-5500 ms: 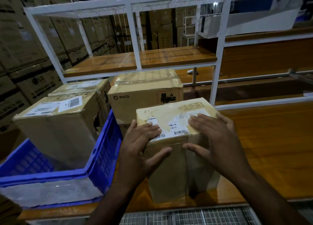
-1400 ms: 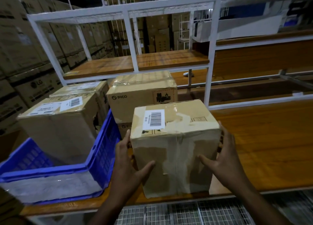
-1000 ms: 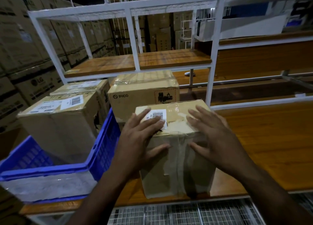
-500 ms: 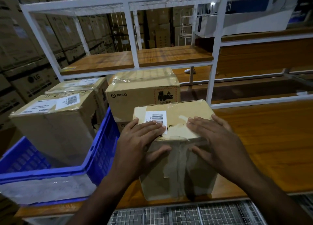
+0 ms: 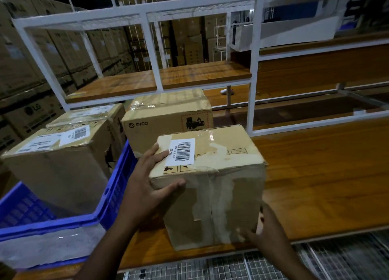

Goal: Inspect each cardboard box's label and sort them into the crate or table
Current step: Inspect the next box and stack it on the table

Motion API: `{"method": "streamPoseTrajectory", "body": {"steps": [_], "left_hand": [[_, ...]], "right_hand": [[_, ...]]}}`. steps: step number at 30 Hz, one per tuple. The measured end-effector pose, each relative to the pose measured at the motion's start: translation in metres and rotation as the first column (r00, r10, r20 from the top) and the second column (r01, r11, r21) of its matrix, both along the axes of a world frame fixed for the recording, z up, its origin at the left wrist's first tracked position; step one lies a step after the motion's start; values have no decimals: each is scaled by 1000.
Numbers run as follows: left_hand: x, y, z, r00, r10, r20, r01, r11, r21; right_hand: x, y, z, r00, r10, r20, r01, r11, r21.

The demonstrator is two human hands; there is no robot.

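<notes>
We stand at a wooden bench (image 5: 315, 174) under a white shelf frame (image 5: 151, 54), with stacked cartons (image 5: 27, 54) filling the dim space beyond and to the left of our fingers. A blue crate (image 5: 117, 187) sits at the bench's left end, just left of our left hand, and holds a cardboard box (image 5: 59, 166) with white labels on its top; a second labelled box (image 5: 88, 115) stands behind that one, though we cannot tell whether it is inside the crate. Past our fingers a box printed PICO (image 5: 166, 119) rests on the bench, close behind the one we hold. That taped box (image 5: 212, 187) is between our hands, its near bottom edge at the front of the bench; whether it is lifted or resting we cannot tell. Our left hand (image 5: 145, 187) wraps its upper left corner, fingers spread over the top and thumb pressed on the front face. Our right hand (image 5: 267, 231) cups its lower right corner, fingers spread against the side. The white barcode label (image 5: 182, 152) lies on the top, touching the tips of our left fingers.
</notes>
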State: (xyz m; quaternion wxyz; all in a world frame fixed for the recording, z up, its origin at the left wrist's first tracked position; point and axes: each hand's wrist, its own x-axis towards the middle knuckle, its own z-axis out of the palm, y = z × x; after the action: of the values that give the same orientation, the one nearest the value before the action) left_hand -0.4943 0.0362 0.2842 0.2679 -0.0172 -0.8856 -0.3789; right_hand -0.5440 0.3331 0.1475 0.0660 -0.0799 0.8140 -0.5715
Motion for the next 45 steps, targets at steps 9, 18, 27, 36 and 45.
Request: {"method": "streamPoseTrajectory", "body": {"steps": [9, 18, 27, 36, 45], "left_hand": [[-5, 28, 9, 996, 76, -51, -77, 996, -32], [-27, 92, 28, 983, 77, -166, -87, 995, -53], [-48, 133, 16, 968, 148, -203, -134, 987, 83], [-53, 121, 10, 963, 183, -200, -168, 982, 88], [-55, 107, 9, 982, 124, -143, -117, 991, 57]], "right_hand": [[-6, 8, -22, 999, -9, 50, 14, 994, -112], [-17, 49, 9, 981, 46, 191, 41, 902, -429], [-37, 98, 56, 994, -98, 49, 110, 896, -431], [-32, 108, 7, 972, -188, 141, 228, 905, -360], [-36, 79, -45, 794, -129, 594, 470, 749, -467]]}}
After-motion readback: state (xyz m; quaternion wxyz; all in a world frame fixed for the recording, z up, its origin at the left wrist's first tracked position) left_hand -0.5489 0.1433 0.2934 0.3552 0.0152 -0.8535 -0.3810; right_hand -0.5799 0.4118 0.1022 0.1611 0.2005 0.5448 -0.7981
